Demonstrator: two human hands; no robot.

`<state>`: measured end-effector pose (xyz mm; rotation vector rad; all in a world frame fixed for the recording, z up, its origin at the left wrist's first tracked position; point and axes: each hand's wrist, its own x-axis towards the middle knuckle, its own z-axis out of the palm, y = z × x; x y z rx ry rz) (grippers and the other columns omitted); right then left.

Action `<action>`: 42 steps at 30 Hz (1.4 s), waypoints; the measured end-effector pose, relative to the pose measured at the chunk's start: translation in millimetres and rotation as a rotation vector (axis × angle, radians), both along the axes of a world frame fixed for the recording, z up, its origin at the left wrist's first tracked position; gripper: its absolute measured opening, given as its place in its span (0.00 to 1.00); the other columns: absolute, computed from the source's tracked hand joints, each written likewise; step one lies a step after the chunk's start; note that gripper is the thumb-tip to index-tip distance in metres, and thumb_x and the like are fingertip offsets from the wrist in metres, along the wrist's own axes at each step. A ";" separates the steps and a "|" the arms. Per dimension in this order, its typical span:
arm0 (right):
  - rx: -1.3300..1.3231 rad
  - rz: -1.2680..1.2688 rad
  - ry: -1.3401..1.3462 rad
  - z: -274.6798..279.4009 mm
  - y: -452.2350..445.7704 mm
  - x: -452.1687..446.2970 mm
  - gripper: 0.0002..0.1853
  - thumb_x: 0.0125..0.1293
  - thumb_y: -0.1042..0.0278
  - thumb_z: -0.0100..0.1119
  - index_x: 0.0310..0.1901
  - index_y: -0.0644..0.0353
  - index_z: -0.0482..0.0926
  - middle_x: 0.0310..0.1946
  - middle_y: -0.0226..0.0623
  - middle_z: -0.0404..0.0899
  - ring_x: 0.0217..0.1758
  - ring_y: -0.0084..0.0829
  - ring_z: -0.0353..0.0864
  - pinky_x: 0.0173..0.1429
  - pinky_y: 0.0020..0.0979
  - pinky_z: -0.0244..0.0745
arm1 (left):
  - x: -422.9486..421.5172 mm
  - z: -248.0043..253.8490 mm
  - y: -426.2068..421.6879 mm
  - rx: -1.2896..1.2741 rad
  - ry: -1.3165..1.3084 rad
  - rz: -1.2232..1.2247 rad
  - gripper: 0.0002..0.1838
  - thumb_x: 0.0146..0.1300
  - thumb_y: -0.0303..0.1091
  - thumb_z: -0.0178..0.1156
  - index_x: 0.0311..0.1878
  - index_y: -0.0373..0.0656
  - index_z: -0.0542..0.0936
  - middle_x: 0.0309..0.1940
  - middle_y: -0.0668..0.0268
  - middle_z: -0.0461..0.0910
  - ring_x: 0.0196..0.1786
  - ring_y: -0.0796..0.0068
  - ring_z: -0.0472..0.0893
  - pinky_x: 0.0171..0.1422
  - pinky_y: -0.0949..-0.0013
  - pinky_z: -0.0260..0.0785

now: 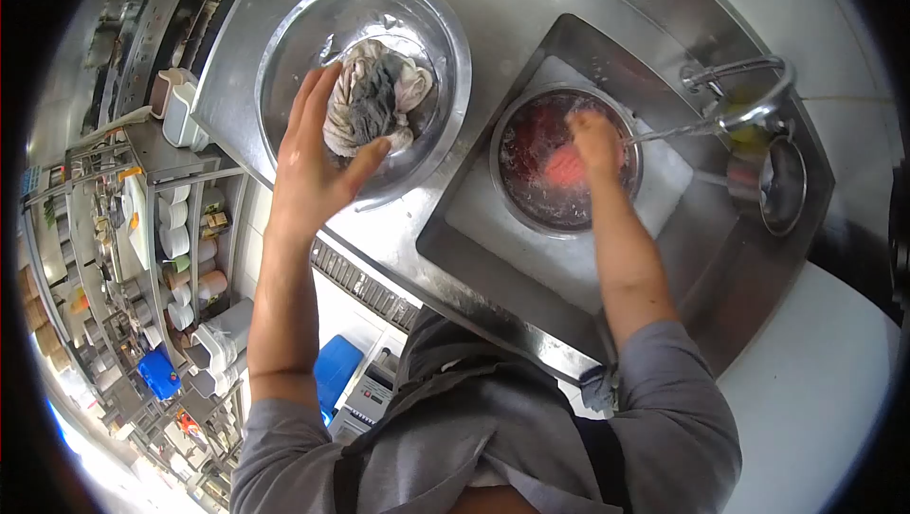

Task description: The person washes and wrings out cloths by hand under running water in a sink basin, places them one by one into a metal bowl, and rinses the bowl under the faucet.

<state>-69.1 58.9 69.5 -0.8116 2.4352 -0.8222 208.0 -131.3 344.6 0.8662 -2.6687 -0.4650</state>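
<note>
My left hand (313, 149) is open, thumb and fingers spread, at the near left rim of a large steel bowl (457, 78). Twisted wet cloths, one grey (374, 102) and others whitish (412, 88), lie bunched in that bowl, just beyond my fingers. In the sink, my right hand (595, 140) is closed on a pinkish-red cloth (566, 166) in a round steel basin (507, 199). Dark reddish water with froth surrounds the cloth. A stream of water runs from the faucet (749, 116) into the basin beside my right hand. My fingertips there are partly hidden.
The basin stands on a pale board inside the steel sink (455, 230). A steel pot (782, 182) leans at the sink's right edge below the faucet. Shelves with stacked dishes (175, 230) stand to the left. A dark rag (599, 389) hangs at the front edge.
</note>
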 end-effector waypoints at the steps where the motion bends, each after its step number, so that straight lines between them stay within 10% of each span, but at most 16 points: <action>1: 0.103 0.065 0.051 -44.5 0.2 21.0 0.28 0.60 0.42 0.54 0.29 0.68 0.80 0.29 0.51 0.81 0.35 0.51 0.80 0.45 0.44 0.72 | 6.7 1.3 6.0 0.085 0.087 -0.024 0.36 0.50 0.32 0.67 0.65 0.41 0.66 0.62 0.46 0.66 0.65 0.48 0.67 0.66 0.57 0.62; 3: 0.312 0.254 0.485 -119.3 5.6 63.6 0.25 0.60 0.43 0.54 0.32 0.63 0.82 0.32 0.53 0.81 0.41 0.50 0.80 0.48 0.45 0.72 | 15.7 -5.6 18.7 0.351 0.280 0.023 0.31 0.51 0.27 0.66 0.61 0.39 0.70 0.61 0.48 0.68 0.63 0.54 0.70 0.63 0.58 0.65; 5: 0.430 0.301 -0.003 -139.1 3.8 92.1 0.22 0.59 0.47 0.57 0.34 0.63 0.80 0.35 0.55 0.79 0.42 0.52 0.79 0.46 0.48 0.72 | 22.7 -12.7 21.2 0.333 0.276 0.008 0.27 0.52 0.25 0.64 0.58 0.39 0.72 0.58 0.51 0.71 0.59 0.60 0.74 0.59 0.61 0.69; 8: 0.148 -0.006 -0.055 -143.6 10.1 100.1 0.19 0.57 0.54 0.59 0.31 0.66 0.78 0.35 0.57 0.79 0.44 0.53 0.78 0.49 0.45 0.71 | 27.2 -19.0 29.5 0.496 0.351 -0.005 0.19 0.53 0.22 0.61 0.51 0.37 0.77 0.51 0.54 0.77 0.54 0.64 0.77 0.57 0.65 0.69; 16: -0.504 -0.512 -0.139 9.8 27.6 -20.0 0.09 0.62 0.67 0.55 0.31 0.63 0.71 0.25 0.32 0.72 0.30 0.24 0.68 0.37 0.30 0.67 | -18.2 -18.5 50.4 0.524 0.305 -0.207 0.13 0.54 0.21 0.59 0.45 0.37 0.80 0.45 0.57 0.80 0.47 0.65 0.80 0.52 0.67 0.71; 20: -0.255 -0.141 0.116 86.5 48.7 -57.9 0.12 0.64 0.62 0.55 0.37 0.64 0.74 0.30 0.49 0.79 0.36 0.48 0.78 0.41 0.40 0.70 | -103.8 -58.8 72.1 0.690 0.240 -0.397 0.15 0.55 0.24 0.60 0.47 0.38 0.78 0.43 0.57 0.80 0.43 0.66 0.81 0.48 0.68 0.73; 27: -0.293 -0.038 0.209 185.0 95.7 -43.6 0.11 0.63 0.62 0.57 0.39 0.62 0.78 0.25 0.43 0.79 0.24 0.38 0.77 0.32 0.35 0.71 | -254.9 -140.5 119.5 0.496 0.371 -0.746 0.20 0.50 0.31 0.60 0.49 0.38 0.76 0.43 0.53 0.79 0.47 0.49 0.78 0.48 0.56 0.73; 33: -0.567 -0.363 -0.050 187.6 129.5 -44.2 0.08 0.65 0.66 0.58 0.37 0.63 0.78 0.19 0.25 0.73 0.19 0.14 0.67 0.23 0.20 0.63 | -280.6 -119.5 118.5 0.419 0.064 -0.639 0.13 0.54 0.39 0.61 0.39 0.43 0.82 0.33 0.50 0.81 0.39 0.50 0.80 0.46 0.56 0.72; 42: -0.202 -0.214 0.041 132.9 161.6 -27.8 0.08 0.56 0.71 0.60 0.36 0.64 0.78 0.24 0.40 0.79 0.26 0.28 0.78 0.34 0.32 0.73 | -283.9 -112.9 122.3 0.670 0.078 -0.762 0.14 0.58 0.42 0.61 0.38 0.41 0.82 0.27 0.54 0.81 0.33 0.64 0.82 0.40 0.64 0.72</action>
